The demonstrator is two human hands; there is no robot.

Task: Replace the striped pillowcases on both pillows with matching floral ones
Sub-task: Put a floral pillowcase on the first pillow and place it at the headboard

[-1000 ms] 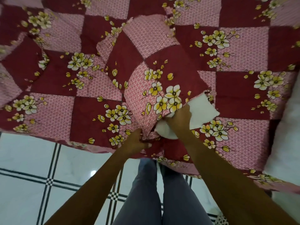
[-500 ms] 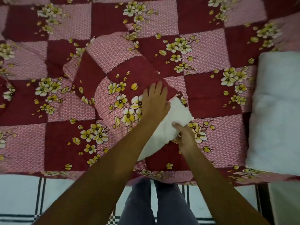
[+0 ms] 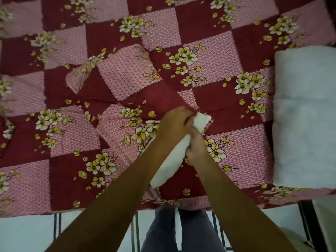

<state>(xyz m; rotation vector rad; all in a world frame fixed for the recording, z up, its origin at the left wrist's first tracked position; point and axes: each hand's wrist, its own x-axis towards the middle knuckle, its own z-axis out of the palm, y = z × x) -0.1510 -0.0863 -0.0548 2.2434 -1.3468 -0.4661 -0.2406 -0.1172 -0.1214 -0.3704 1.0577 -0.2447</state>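
A pillow in a red-and-pink floral pillowcase (image 3: 125, 91) lies on the bed, matching the bedsheet under it. Its white inner pillow (image 3: 169, 160) sticks out of the case's open end toward me. My left hand (image 3: 174, 122) grips the edge of the floral case at the opening, fingers curled. My right hand (image 3: 196, 144) grips the white pillow end just beside it. A second pillow (image 3: 305, 115), bare white with no case, lies at the bed's right side.
The bed is covered by a red-and-pink checked floral sheet (image 3: 227, 99). Its near edge (image 3: 109, 210) runs across the bottom, with white tiled floor (image 3: 27, 233) below it. My legs (image 3: 178, 231) stand against the edge. A dark bed frame post (image 3: 309, 222) shows at the lower right.
My left hand, flat on the case before, now grips the case edge at the opening. My right hand has closed on the white pillow end. Less white pillow shows.
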